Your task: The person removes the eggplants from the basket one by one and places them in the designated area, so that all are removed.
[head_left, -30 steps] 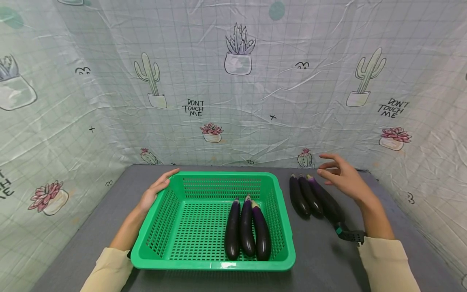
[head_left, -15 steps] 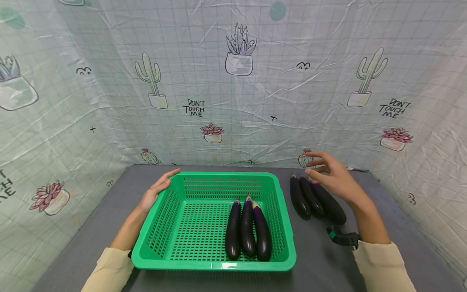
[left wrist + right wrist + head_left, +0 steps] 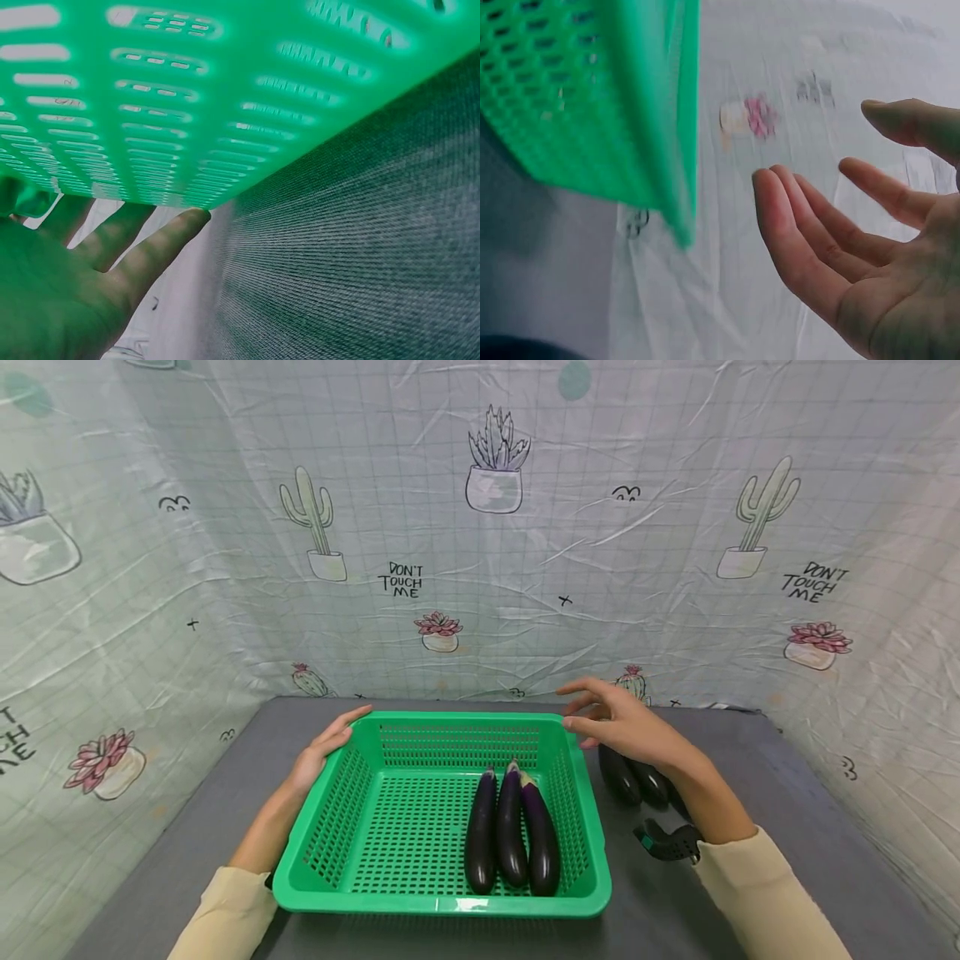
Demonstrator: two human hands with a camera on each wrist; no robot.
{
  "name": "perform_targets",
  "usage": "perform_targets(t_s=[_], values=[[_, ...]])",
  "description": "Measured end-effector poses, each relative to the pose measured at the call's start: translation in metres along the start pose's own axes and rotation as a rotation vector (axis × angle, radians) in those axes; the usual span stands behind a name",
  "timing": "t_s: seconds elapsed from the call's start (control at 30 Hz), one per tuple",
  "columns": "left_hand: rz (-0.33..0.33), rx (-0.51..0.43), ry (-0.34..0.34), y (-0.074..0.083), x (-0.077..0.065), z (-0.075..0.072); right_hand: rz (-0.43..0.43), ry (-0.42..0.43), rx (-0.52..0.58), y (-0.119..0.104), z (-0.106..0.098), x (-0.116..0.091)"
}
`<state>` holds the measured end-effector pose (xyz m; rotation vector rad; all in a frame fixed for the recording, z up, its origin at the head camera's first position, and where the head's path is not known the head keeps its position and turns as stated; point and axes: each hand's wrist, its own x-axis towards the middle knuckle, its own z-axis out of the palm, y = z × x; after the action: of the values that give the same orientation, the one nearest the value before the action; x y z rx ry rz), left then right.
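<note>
A green plastic basket (image 3: 450,905) stands on the table, with three dark purple eggplants (image 3: 511,831) lying side by side in its right part. Against the basket's left side rests my left hand (image 3: 318,757). The left wrist view shows its extended fingers (image 3: 161,247) along the slotted outer wall. My right hand (image 3: 621,721) hovers by the basket's back right corner, holding nothing. Its fingers are spread and loosely bent in the right wrist view, apart from the basket wall (image 3: 562,112). Beneath the right forearm lie more eggplants (image 3: 619,778), partly hidden by the hand and wrist.
The table (image 3: 697,902) has a dark grey cover. A pale patterned curtain (image 3: 375,510) stands behind it and along both sides. A black strap (image 3: 667,841) with a green tip sticks out from the right wrist.
My right hand has moved left, from above the eggplants on the table to the basket's back right corner. The left hand and the basket stay in place.
</note>
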<state>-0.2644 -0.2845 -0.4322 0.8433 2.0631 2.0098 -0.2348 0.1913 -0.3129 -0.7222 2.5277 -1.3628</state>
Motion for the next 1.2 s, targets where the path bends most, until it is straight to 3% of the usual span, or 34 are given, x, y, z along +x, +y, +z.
perform_targets(t_s=[0.27, 0.43, 0.63, 0.87, 1.2], values=[[0.003, -0.077, -0.027, 0.0, -0.001, 0.0, 0.037, -0.17, -0.079, -0.038, 0.023, 0.022], [0.013, -0.123, -0.05, -0.001, 0.0, 0.0, 0.114, -0.293, -0.053, -0.05, 0.036, 0.037], [0.016, -0.148, -0.057, -0.001, 0.001, 0.0, 0.258, -0.45, 0.017, -0.044, 0.052, 0.061], [-0.004, -0.018, -0.009, -0.002, 0.002, 0.0, 0.397, -0.517, 0.015, -0.031, 0.072, 0.079], [-0.013, -0.049, -0.011, -0.001, 0.001, -0.001, 0.459, -0.58, 0.013, -0.032, 0.095, 0.09]])
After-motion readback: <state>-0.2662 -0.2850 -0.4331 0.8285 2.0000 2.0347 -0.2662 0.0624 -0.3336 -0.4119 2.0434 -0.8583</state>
